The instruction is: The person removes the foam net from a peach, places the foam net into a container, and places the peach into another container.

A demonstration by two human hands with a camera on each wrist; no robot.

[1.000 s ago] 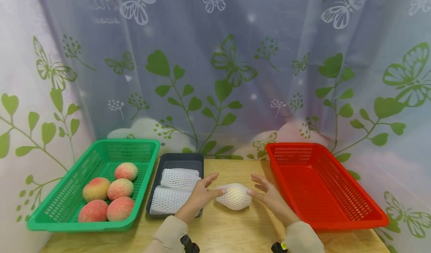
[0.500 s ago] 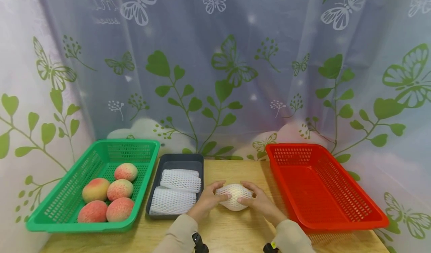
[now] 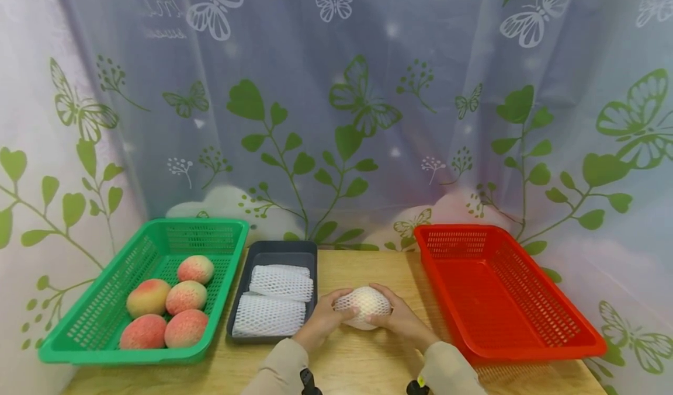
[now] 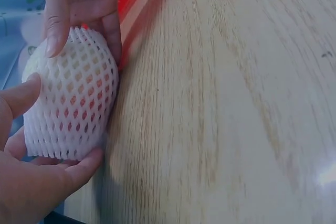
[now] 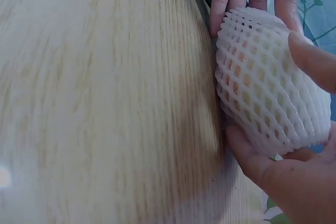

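Note:
A peach in a white foam net sleeve (image 3: 364, 305) is on the wooden table between my hands. From its left side my left hand (image 3: 323, 319) grips it, thumb on the near face and fingers curled around the end. My right hand (image 3: 402, 319) holds the opposite end the same way. Through the mesh of the foam net (image 4: 73, 98) in the left wrist view, reddish and yellow skin shows. The right wrist view has the netted peach (image 5: 268, 82) with fingers under both ends.
Several bare peaches (image 3: 187, 297) lie in a green basket (image 3: 131, 357) on the left. Next to it, a dark tray (image 3: 286, 249) bears flat white foam nets (image 3: 270, 314). A red basket (image 3: 481, 301) stands on the right. A printed curtain (image 3: 336, 149) hangs behind.
Both hands have come inward from beside the netted peach and closed around its two ends. The peach has barely shifted. Baskets and tray stay in place.

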